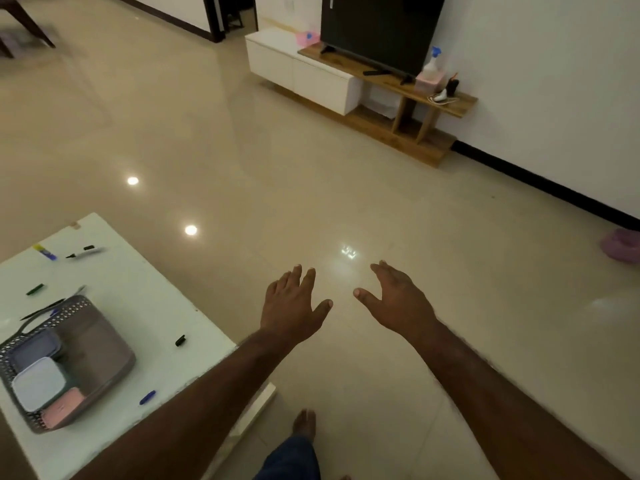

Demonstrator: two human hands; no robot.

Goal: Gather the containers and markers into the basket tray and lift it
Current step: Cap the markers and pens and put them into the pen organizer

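Observation:
A grey perforated basket tray (104, 362) sits on the white table (138, 306) at the lower left. Inside it lie a white-lidded container (40, 382), a blue-grey one (33, 351) and a pink one (64, 407). Markers and caps are scattered on the table: a black-capped marker (83, 252), a green one (35, 289), a blue one (147, 397), a black cap (180, 340) and dark pens (43, 309) by the basket's far rim. My left hand (292, 303) and my right hand (398, 299) are held out over the floor, right of the table, open and holding nothing.
A glue stick (45, 252) lies at the table's far edge. A TV stand (363, 88) with a television, spray bottle and tissue box stands against the far wall. A pink slipper (621, 244) lies at the right. My bare foot (304, 422) is on the tiled floor.

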